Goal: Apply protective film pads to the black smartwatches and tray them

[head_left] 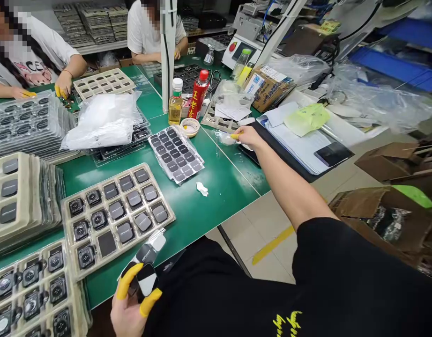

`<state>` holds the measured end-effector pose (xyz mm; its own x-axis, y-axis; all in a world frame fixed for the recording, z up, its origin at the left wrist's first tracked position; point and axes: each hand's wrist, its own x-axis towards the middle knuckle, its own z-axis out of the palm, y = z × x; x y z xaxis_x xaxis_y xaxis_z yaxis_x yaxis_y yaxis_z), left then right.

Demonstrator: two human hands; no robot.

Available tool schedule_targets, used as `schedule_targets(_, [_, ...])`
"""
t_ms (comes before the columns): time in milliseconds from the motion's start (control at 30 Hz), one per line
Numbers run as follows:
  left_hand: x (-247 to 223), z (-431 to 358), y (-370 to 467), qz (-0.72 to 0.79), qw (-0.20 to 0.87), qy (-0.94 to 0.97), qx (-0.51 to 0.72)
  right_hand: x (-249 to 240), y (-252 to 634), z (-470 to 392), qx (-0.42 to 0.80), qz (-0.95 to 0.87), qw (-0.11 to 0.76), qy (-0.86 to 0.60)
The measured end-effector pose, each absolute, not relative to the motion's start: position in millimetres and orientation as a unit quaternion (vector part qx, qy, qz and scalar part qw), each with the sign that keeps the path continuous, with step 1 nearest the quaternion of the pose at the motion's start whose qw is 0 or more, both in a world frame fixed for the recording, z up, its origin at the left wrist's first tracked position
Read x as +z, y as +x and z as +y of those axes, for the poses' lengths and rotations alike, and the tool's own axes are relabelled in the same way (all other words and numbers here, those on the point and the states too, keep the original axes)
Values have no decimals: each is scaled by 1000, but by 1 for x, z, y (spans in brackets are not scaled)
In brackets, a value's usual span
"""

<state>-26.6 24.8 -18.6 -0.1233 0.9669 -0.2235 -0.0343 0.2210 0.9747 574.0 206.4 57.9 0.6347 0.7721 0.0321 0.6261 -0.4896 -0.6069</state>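
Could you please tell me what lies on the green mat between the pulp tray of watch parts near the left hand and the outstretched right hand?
In the head view, between the pulp tray and the right hand lie a flat dark-celled tray and a crumpled white scrap; otherwise bare green mat.

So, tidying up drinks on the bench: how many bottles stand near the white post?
2: a yellow-liquid bottle with a white cap beside the post, and a red bottle right of it. Further bottles behind, near the machine, are partly hidden.

Left hand (130, 311): yellow rubber finger cots on thumb and index. Right hand (249, 136): yellow cot on one fingertip, forearm bare. Black short-sleeved shirt, yellow lettering below the right sleeve.
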Motion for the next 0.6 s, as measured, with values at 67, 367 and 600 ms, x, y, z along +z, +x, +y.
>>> schedule_targets(67, [-20, 26, -29, 587, 527, 408, 459, 50, 586, 216, 139, -385, 277, -869])
schedule_targets(367, [-26, 15, -36, 623, 490, 398, 461, 31, 581, 221, 59, -377, 258, -888])
schedule_targets(600, [-27, 17, -40, 625, 481, 400, 466, 1, 455, 119, 149, -567, 217, -780])
